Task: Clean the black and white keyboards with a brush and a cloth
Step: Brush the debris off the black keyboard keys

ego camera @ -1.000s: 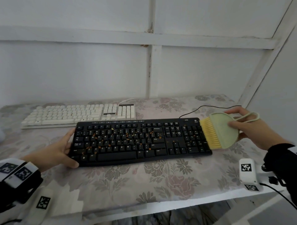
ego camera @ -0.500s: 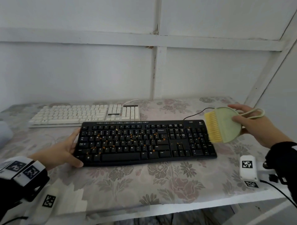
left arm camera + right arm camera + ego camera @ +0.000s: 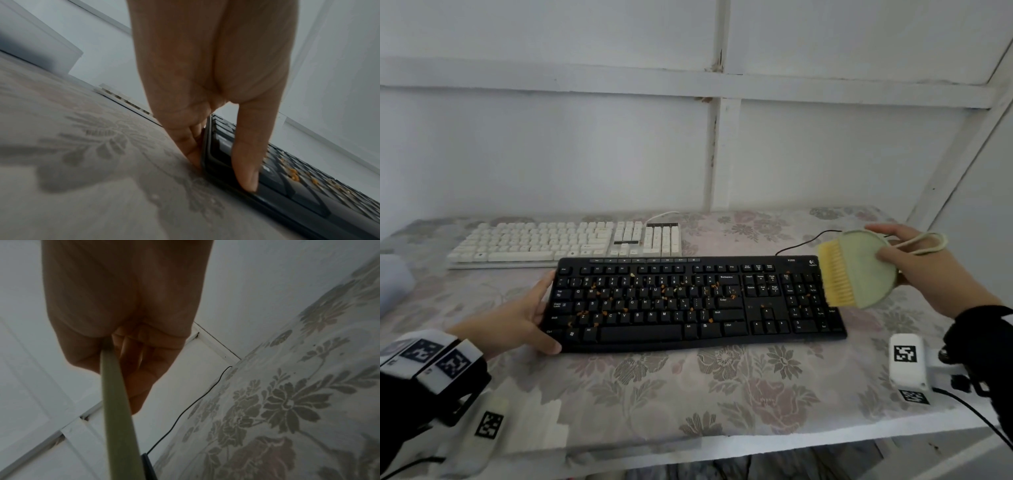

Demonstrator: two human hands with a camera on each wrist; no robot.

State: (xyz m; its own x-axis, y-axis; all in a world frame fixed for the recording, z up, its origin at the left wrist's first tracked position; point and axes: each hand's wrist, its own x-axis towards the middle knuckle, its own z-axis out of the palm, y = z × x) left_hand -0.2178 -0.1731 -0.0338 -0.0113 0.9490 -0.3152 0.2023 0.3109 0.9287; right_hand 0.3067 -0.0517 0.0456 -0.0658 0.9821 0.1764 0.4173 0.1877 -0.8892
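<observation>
A black keyboard with orange crumbs on its keys lies across the floral table. Behind it on the left sits a white keyboard. My left hand grips the black keyboard's left end, thumb on the front corner and fingers along the side edge; the left wrist view shows that thumb on the black keyboard. My right hand holds a pale green brush, its yellow bristles hanging over the number pad. In the right wrist view the brush is edge-on between the fingers.
The keyboard's black cable runs back to the white panelled wall. A white tagged device lies at the front right, close to the table's front edge. A pale object sits at the far left.
The brush has lifted a little and shifted toward the back right corner of the black keyboard. My left hand has kept its hold on the keyboard's left end.
</observation>
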